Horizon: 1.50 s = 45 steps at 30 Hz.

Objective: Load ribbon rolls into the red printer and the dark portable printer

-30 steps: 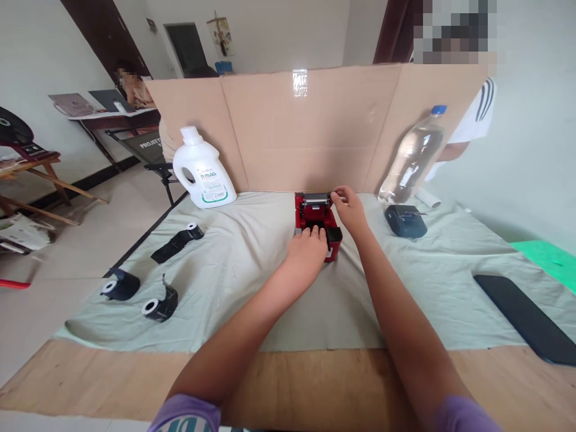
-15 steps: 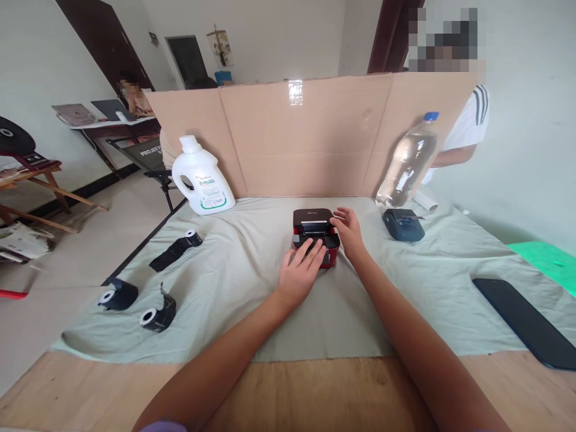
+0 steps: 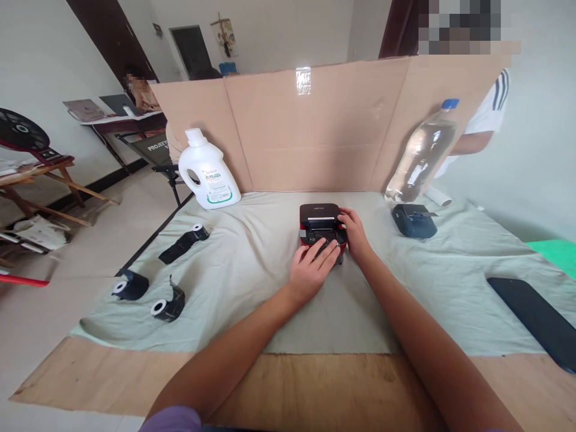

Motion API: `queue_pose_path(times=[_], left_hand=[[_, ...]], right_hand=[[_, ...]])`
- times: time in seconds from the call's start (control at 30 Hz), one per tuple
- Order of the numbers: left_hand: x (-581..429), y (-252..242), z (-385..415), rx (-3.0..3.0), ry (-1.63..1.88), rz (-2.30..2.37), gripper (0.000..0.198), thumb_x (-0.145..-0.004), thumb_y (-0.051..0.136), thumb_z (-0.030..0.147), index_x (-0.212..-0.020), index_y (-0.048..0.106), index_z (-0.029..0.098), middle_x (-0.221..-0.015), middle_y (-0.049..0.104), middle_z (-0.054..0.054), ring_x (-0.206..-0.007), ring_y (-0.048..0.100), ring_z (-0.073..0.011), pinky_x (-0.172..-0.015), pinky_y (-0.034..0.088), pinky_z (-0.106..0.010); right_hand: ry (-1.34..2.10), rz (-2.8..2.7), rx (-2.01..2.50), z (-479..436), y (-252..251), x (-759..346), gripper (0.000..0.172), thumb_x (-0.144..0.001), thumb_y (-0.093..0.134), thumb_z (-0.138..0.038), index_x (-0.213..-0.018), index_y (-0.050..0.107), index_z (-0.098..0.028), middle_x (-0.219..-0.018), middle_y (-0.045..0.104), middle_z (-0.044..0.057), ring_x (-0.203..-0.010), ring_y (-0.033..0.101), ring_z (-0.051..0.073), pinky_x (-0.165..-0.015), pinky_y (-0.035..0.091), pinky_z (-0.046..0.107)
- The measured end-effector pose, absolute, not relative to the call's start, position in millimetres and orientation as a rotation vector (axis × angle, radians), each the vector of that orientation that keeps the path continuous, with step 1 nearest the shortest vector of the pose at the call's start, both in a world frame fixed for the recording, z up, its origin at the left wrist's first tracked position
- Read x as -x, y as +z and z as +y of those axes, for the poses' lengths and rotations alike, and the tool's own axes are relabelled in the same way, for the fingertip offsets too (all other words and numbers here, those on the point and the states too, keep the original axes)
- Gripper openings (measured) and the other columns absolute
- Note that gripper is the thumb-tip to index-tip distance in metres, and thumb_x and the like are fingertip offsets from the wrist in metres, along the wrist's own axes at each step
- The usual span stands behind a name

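Note:
A small black and red device [image 3: 320,212], which looks like a label printer, sits on the pale green cloth [image 3: 252,288] in the middle. My left hand [image 3: 312,267] lies on its front part with the fingers spread and flat. At the device's right side is my right hand [image 3: 355,231], its fingertips touching the upper right edge. Under my left fingers, the front of the device is partly hidden. Several black rolls with white cores, such as the front one [image 3: 168,307], lie on the left of the cloth.
A white jug [image 3: 209,171] and a clear bottle with a blue cap [image 3: 423,156] stand before a cardboard screen [image 3: 310,132]. Right of centre sits a dark device [image 3: 413,222]; a black phone-like slab [image 3: 535,318] lies far right. A person's sleeve [image 3: 490,108] shows behind.
My right hand has moved in against the device's right side. The whole view has shifted slightly, with objects appearing further right.

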<state>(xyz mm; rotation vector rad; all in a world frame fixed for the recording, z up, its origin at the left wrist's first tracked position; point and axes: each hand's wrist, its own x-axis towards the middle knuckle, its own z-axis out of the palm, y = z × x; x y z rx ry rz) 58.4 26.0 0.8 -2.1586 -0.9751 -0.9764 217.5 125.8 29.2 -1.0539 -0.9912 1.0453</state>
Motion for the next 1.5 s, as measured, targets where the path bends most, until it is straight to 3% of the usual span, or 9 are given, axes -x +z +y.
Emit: queue_pose_path(times=[0.37, 0.63, 0.83, 1.07, 1.23, 1.37, 1.5], left_hand=[[-55.3, -5.6, 25.3, 2.181, -0.954, -1.012, 0.038, -0.098, 0.053, 0.020, -0.135, 0.063, 0.028, -0.141, 0.063, -0.005, -0.130, 0.058, -0.0213, -0.103, 0.043, -0.037], [-32.6, 11.1, 39.7, 2.343, -1.136, -1.373, 0.055, -0.097, 0.052, 0.049, -0.143, 0.052, 0.019, -0.148, 0.055, -0.012, -0.137, 0.049, -0.0273, -0.110, 0.039, -0.043], [-18.0, 7.3, 51.5, 2.444, -1.244, -1.407, 0.044, -0.103, 0.038, 0.039, -0.138, 0.053, 0.017, -0.147, 0.056, -0.012, -0.132, 0.050, -0.0244, -0.108, 0.039, -0.040], [-26.6, 11.3, 49.7, 2.422, -1.316, -1.512, 0.040, -0.101, 0.036, 0.035, -0.130, 0.056, 0.017, -0.140, 0.061, -0.012, -0.108, 0.059, -0.0248, -0.093, 0.043, -0.039], [-27.1, 5.6, 48.4, 2.456, -1.322, -1.498, 0.040, -0.102, 0.036, 0.033, -0.134, 0.052, 0.017, -0.146, 0.055, -0.014, -0.116, 0.059, -0.0251, -0.097, 0.044, -0.041], [-26.4, -2.2, 51.5, 2.472, -1.351, -1.426, 0.043, -0.102, 0.035, 0.031, -0.140, 0.047, 0.015, -0.156, 0.043, -0.018, -0.133, 0.050, -0.0266, -0.107, 0.041, -0.044], [-25.7, -5.3, 55.0, 2.460, -1.370, -1.402, 0.042, -0.103, 0.035, 0.032, -0.138, 0.048, 0.015, -0.158, 0.039, -0.019, -0.136, 0.047, -0.0268, -0.109, 0.040, -0.044]], right_hand=[[1.163, -0.991, 0.899, 130.0, 7.3, -217.6, 0.044, -0.069, 0.061, -0.032, -0.113, 0.062, -0.027, -0.121, 0.068, 0.001, -0.116, 0.060, 0.024, -0.107, 0.045, 0.042], [1.180, -0.984, 0.837, 119.9, 3.0, -213.2, 0.050, -0.072, 0.063, -0.037, -0.121, 0.061, -0.028, -0.129, 0.067, 0.002, -0.123, 0.060, 0.025, -0.109, 0.045, 0.045], [1.148, -0.963, 0.827, 117.5, 0.3, -209.9, 0.050, -0.074, 0.062, -0.043, -0.122, 0.061, -0.028, -0.136, 0.064, 0.003, -0.130, 0.055, 0.027, -0.112, 0.042, 0.046], [1.189, -0.897, 0.882, 125.7, 2.1, -212.7, 0.050, -0.065, 0.059, -0.029, -0.115, 0.066, -0.025, -0.124, 0.069, 0.002, -0.120, 0.060, 0.028, -0.109, 0.045, 0.045], [1.165, -0.924, 0.836, 120.7, -1.6, -211.6, 0.048, -0.071, 0.061, -0.034, -0.119, 0.065, -0.027, -0.131, 0.067, 0.002, -0.125, 0.059, 0.027, -0.110, 0.044, 0.044], [1.125, -0.951, 0.782, 116.9, -11.0, -208.8, 0.044, -0.084, 0.062, -0.048, -0.123, 0.063, -0.028, -0.131, 0.068, 0.002, -0.126, 0.060, 0.025, -0.114, 0.041, 0.044], [1.112, -0.971, 0.752, 116.6, -15.8, -207.4, 0.046, -0.088, 0.058, -0.054, -0.126, 0.061, -0.029, -0.132, 0.067, 0.002, -0.126, 0.059, 0.025, -0.114, 0.040, 0.046]])
